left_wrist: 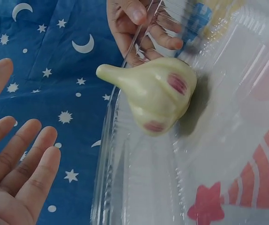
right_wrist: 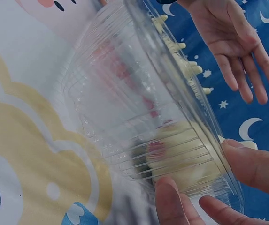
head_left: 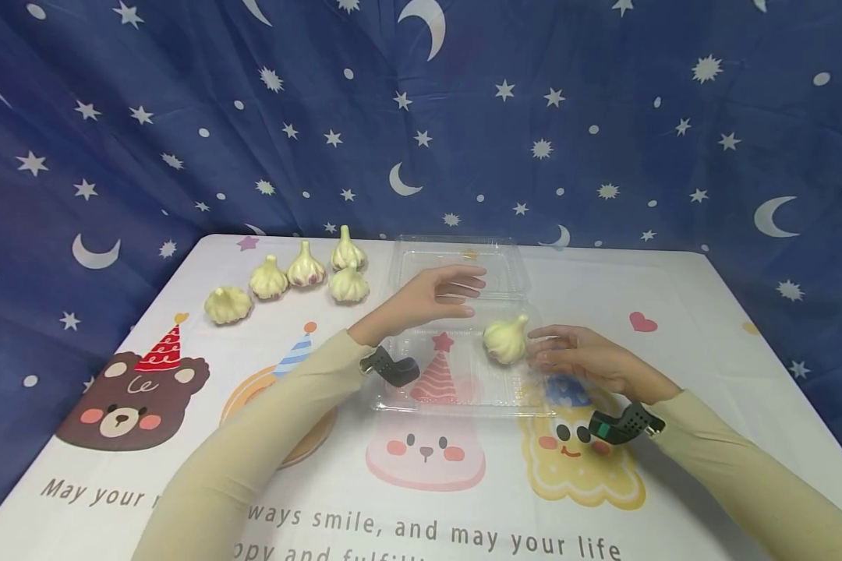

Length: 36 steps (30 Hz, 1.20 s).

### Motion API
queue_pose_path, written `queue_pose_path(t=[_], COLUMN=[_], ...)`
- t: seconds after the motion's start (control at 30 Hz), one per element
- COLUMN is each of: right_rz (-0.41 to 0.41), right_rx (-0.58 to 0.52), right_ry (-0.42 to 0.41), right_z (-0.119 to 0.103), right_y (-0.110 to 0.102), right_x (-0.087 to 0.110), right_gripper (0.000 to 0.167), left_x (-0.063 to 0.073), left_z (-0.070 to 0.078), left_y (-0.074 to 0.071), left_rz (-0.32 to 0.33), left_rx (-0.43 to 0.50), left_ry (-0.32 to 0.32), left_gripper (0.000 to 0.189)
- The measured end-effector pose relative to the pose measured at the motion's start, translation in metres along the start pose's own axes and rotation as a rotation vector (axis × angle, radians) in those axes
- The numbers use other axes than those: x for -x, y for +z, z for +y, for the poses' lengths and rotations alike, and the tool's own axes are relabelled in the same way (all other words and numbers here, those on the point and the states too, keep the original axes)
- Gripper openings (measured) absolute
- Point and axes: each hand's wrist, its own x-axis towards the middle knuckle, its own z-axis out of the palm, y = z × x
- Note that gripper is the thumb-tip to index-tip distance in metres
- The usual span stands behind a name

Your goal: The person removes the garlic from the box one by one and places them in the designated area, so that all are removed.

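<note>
A pale garlic bulb lies tilted inside the right part of a clear plastic clamshell box, its stem pointing toward the back. Purple patches mark the bulb in the left wrist view. My right hand is at the box's right wall, its loosely bent fingers close to the bulb; whether they touch the wall is unclear. Above the middle of the box hovers my left hand, fingers spread and holding nothing, with its palm showing in the right wrist view.
Several more garlic bulbs stand in a loose group at the table's back left. The box's raised lid extends toward the back edge. A printed white cloth covers the table, and a blue starry curtain hangs behind it.
</note>
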Motion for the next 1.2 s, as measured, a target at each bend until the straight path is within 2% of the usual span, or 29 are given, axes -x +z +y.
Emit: queue_pose_path(t=[0.4, 0.67, 0.9, 1.2], right_rz=[-0.015, -0.002, 0.005, 0.001], right_rx=[0.012, 0.023, 0.037, 0.019], right_ry=[-0.023, -0.014, -0.005, -0.010], right_z=[0.001, 0.000, 0.002, 0.002], right_y=[0.000, 0.002, 0.001, 0.000], right_x=[0.000, 0.000, -0.002, -0.002], right_gripper=[0.068, 0.067, 0.068, 0.066], left_x=[-0.019, -0.024, -0.028, -0.034], left_z=[-0.016, -0.023, -0.027, -0.030], left_y=[0.015, 0.021, 0.023, 0.027], left_rz=[-0.035, -0.089, -0.111, -0.175], left_rx=[-0.012, -0.044, -0.100, -0.170], left_ry=[-0.029, -0.051, -0.065, -0.118], left_gripper=[0.058, 0.058, 0.056, 0.057])
